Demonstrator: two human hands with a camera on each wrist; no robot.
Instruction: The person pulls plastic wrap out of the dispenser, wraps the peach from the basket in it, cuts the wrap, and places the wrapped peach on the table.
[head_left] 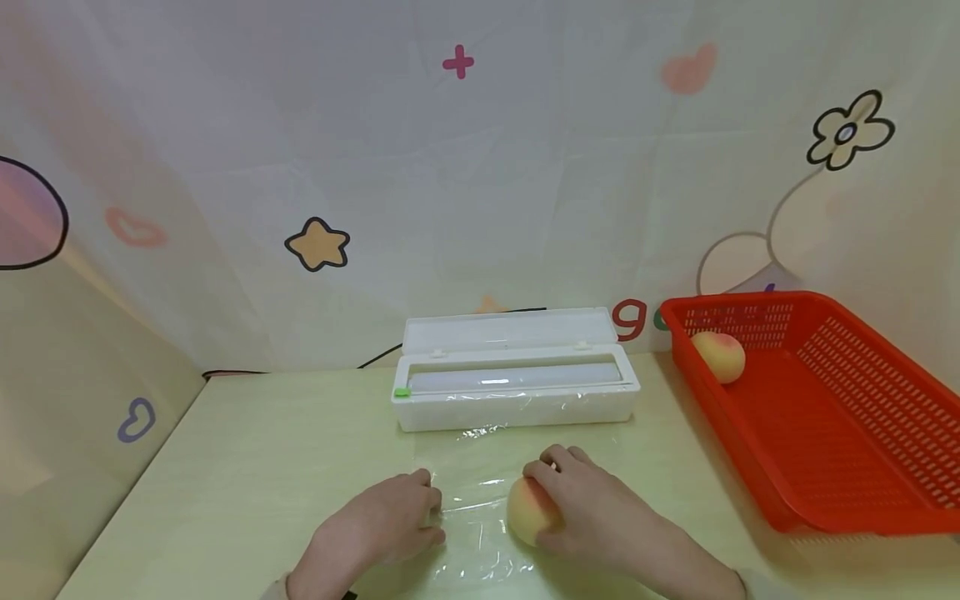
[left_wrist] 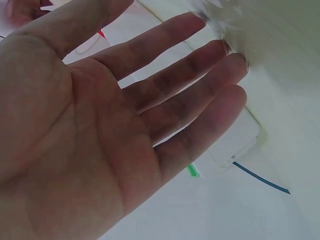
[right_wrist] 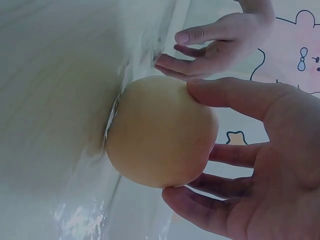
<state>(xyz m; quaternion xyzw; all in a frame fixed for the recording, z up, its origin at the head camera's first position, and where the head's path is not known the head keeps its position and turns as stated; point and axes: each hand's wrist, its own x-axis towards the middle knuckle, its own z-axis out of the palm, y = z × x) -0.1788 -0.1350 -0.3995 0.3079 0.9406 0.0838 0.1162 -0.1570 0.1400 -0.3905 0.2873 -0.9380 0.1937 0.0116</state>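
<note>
My right hand (head_left: 600, 510) holds a yellow-pink peach (head_left: 528, 512) with its fingers and thumb curled round it. The peach (right_wrist: 160, 132) sits on a sheet of clear plastic wrap (head_left: 476, 510) spread over the table. To the left, my left hand (head_left: 382, 518) lies at the wrap's left edge, fingers loosely bent. In the left wrist view the palm of that hand (left_wrist: 115, 115) faces the camera, its fingertips touching the wrap. Behind both hands stands a white wrap dispenser box (head_left: 517, 410), lid up, with the roll (head_left: 517, 378) inside and wrap drawn out over its front.
A red plastic basket (head_left: 840, 442) stands on the right side of the table, with another peach (head_left: 720, 358) in its far left corner. A small green piece (head_left: 402, 392) sits on the box's left end. A patterned cloth (head_left: 480, 183) hangs behind the table (head_left: 247, 475).
</note>
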